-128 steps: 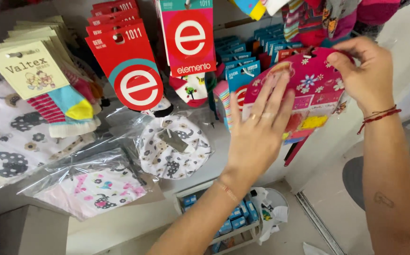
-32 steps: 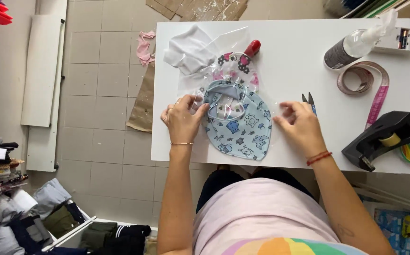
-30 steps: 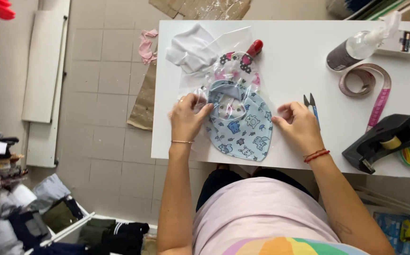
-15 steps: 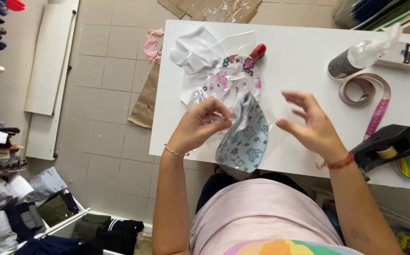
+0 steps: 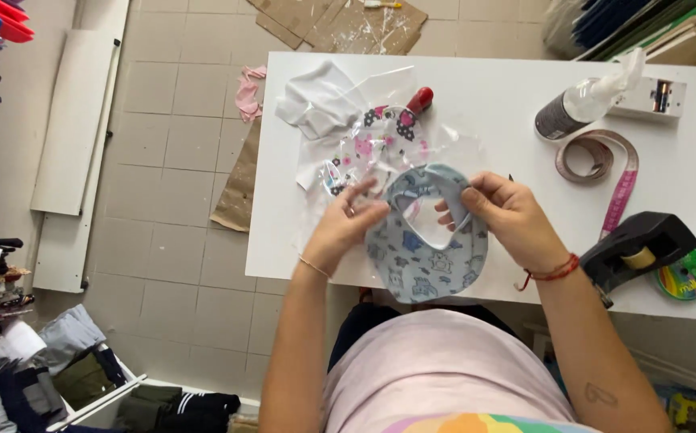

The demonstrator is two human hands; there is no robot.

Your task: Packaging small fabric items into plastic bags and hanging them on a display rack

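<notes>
Both hands pinch blue bib [image 5: 432, 256] neck loop: left hand [image 5: 346, 227] left side, right hand [image 5: 506, 218] right; bib body hangs toward person

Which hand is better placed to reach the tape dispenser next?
Probably the right hand: the black tape dispenser sits just beside it, while the left hand holds the far side of the blue bib.

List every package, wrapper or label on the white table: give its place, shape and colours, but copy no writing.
Clear plastic bag: crumpled, see-through, beyond the left hand.
Spray bottle label: dark band round the bottle lying at the table's far right.
Disc: round, rainbow-coloured printed face, near the right edge, beside the black tape dispenser.
</notes>
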